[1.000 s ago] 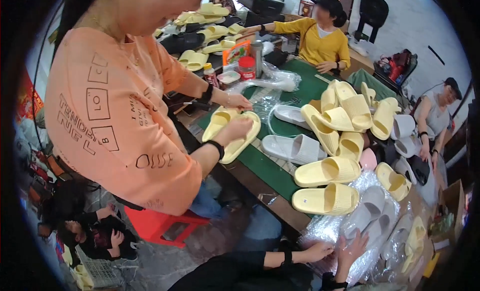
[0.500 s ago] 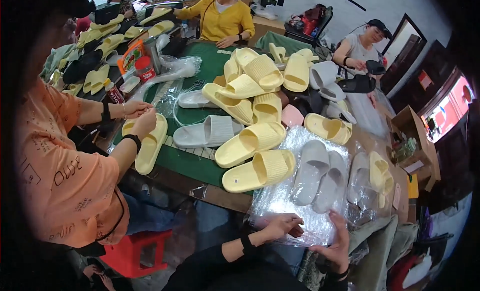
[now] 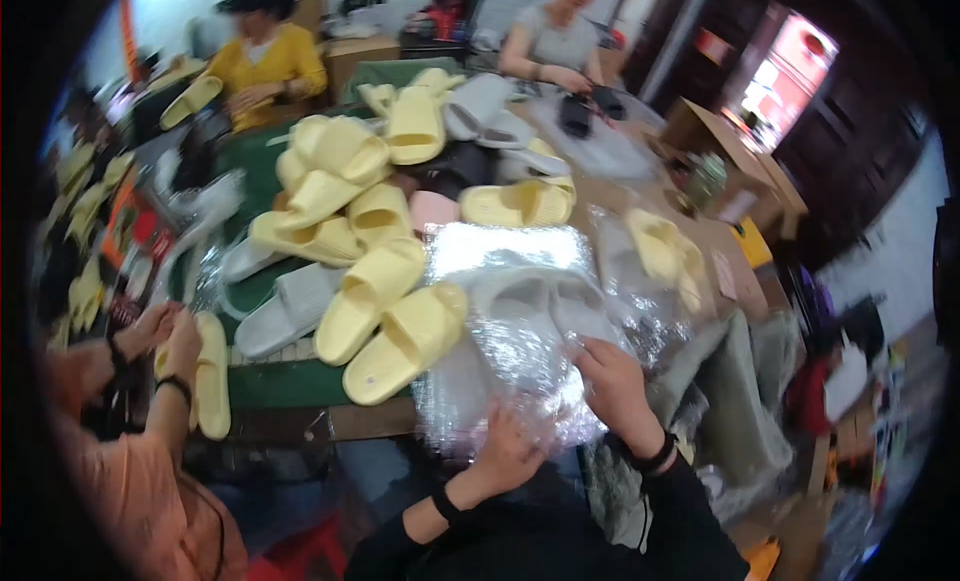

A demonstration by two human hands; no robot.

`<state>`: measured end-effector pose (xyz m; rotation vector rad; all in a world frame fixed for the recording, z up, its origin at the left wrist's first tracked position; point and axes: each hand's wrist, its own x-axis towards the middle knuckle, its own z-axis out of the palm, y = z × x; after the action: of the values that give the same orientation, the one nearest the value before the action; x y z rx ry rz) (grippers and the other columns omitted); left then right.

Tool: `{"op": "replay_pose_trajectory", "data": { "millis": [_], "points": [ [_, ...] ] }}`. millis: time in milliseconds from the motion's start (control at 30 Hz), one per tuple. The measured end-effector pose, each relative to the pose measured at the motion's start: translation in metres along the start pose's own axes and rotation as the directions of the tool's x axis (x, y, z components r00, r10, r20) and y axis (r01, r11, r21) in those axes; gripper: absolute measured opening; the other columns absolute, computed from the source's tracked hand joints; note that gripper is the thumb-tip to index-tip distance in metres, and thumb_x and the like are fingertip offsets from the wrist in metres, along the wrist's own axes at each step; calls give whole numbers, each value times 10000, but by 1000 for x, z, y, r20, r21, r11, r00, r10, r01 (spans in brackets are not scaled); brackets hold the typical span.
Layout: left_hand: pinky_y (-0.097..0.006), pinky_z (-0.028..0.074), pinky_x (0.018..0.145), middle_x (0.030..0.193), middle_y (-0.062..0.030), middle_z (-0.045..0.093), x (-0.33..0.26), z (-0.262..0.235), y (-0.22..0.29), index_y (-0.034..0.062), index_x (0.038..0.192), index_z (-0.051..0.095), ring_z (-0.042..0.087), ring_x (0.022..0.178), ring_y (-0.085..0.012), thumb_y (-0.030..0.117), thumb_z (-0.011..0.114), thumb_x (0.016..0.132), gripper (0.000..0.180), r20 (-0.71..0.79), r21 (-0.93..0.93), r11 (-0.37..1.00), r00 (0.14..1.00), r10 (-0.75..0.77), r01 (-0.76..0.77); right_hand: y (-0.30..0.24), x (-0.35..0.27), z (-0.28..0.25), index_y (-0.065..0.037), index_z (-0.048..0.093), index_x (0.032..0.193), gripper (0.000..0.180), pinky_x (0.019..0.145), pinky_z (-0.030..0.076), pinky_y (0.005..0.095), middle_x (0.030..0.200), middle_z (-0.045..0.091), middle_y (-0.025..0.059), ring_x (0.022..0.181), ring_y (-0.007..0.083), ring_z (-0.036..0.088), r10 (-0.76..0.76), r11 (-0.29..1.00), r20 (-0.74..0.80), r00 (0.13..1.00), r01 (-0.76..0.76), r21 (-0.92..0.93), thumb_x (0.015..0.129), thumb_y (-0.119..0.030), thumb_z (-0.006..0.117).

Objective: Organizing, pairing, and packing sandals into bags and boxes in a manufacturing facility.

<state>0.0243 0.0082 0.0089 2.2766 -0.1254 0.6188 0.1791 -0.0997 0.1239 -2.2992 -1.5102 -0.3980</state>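
Observation:
A pair of grey slippers (image 3: pixel 515 306) lies inside a clear plastic bag, on a stack of shiny clear bags (image 3: pixel 450 386) at the table's near edge. My left hand (image 3: pixel 510 449), blurred by motion, rests at the near edge of the film with its fingers apart. On the right side of the bag, by the slippers' near ends, my right hand (image 3: pixel 615 386) has its fingers bent and closed on the plastic. Glare and blur hide the exact fingertip contact. Two yellow slippers (image 3: pixel 405 343) sit just left of the stack.
A heap of yellow slippers (image 3: pixel 335 161) covers the middle of the green table mat (image 3: pixel 300 381). Bagged slippers (image 3: pixel 655 246) lie to the right, before an open carton (image 3: pixel 715 146). Greenish-grey cloth (image 3: pixel 735 381) hangs at the right. A co-worker in orange (image 3: pixel 150 501) handles yellow slippers at left.
My view has swung right, so the table appears shifted left. My right hand has moved from beside the bag onto it and closed. My left hand's bent fingers have spread over the film.

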Motion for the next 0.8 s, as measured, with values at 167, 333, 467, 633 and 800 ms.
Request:
{"op": "replay_pose_trajectory", "data": {
  "millis": [167, 333, 467, 633, 800],
  "points": [
    [-644, 152, 1064, 1383, -211, 411, 20, -1, -6, 114, 1284, 526, 315, 1317, -426, 285, 615, 836, 488, 25, 512, 833, 965, -259, 210, 20, 10, -47, -55, 631, 1002, 360, 675, 517, 379, 874, 669, 131, 776, 324, 645, 115, 987, -370, 922, -65, 146, 670, 70, 573],
    [-624, 104, 1090, 1411, -205, 383, 9, 15, -17, 130, 1319, 502, 236, 1354, -442, 349, 631, 819, 561, 89, 569, 807, 965, -247, 154, 93, 45, -73, -21, 618, 856, 168, 638, 474, 449, 773, 609, 219, 732, 419, 594, 326, 934, -542, 775, -351, 60, 700, -40, 559],
    [-622, 127, 1084, 1403, -203, 393, 9, 17, -15, 142, 1321, 502, 262, 1337, -442, 391, 621, 832, 562, 86, 566, 812, 969, -230, 143, 142, 75, -118, -51, 606, 998, 306, 655, 475, 458, 801, 616, 221, 755, 418, 593, 307, 881, -684, 662, -470, -60, 702, 0, 548],
    [-627, 164, 1067, 1391, -202, 405, 3, 19, -20, 150, 1321, 504, 296, 1317, -444, 405, 626, 828, 568, 53, 596, 792, 978, -203, 132, 188, 88, -101, -56, 617, 998, 282, 843, 451, 399, 930, 659, 118, 949, 308, 610, -119, 916, -667, 735, -178, -360, 742, 34, 538],
    [-628, 191, 1053, 1383, -204, 416, 4, 15, -16, 157, 1312, 521, 321, 1298, -447, 402, 626, 831, 550, 81, 557, 819, 971, -223, 141, 228, 58, -21, -91, 583, 1180, 407, 1042, 295, 502, 1260, 554, 75, 1250, 244, 441, 192, 696, -257, 947, -316, -645, 773, -112, 589]
  ]
}}
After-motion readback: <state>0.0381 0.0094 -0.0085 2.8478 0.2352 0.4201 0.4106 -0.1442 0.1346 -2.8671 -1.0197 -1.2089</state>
